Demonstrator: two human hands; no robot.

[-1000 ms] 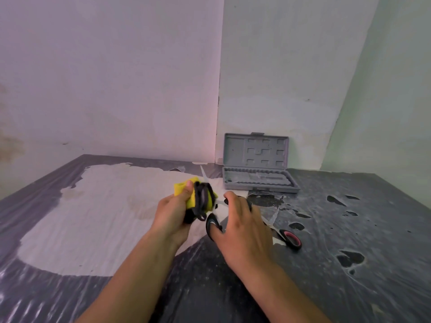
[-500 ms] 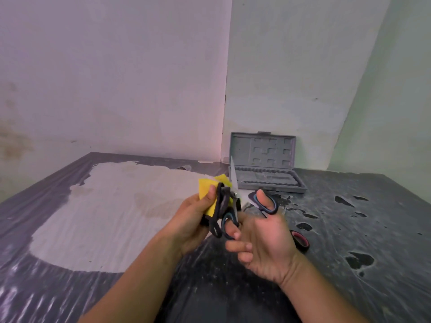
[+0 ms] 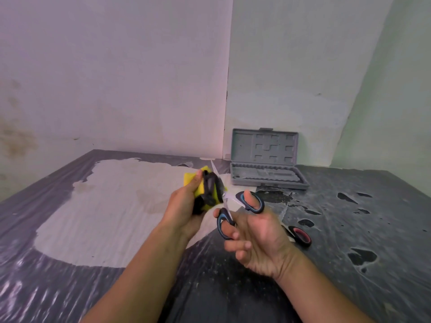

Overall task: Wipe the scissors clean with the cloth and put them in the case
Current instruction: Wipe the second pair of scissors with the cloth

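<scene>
Wiping mid-frame, my right hand (image 3: 261, 241) grips the scissors (image 3: 235, 206) through their loops while my left (image 3: 184, 206) pinches the cloth (image 3: 198, 183) on a blade; I'd stroke toward the tip, case (image 3: 265, 169) open behind.

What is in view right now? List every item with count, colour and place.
blue-handled scissors: one pair, black and blue handles, held above the table, thumb and a finger through the loops, blades towards the cloth.
cloth: one, yellow, in the left grip; a black object is held with it, too blurred to name.
red-handled scissors: one pair, black and red handle, lying on the table, partly hidden behind the right hand.
case: one, grey, open, at the table's far edge, lid up near the wall.
table: one, dark worn surface with a large pale patch at left.
left hand: grips the cloth.
right hand: holds the blue-handled scissors.
</scene>
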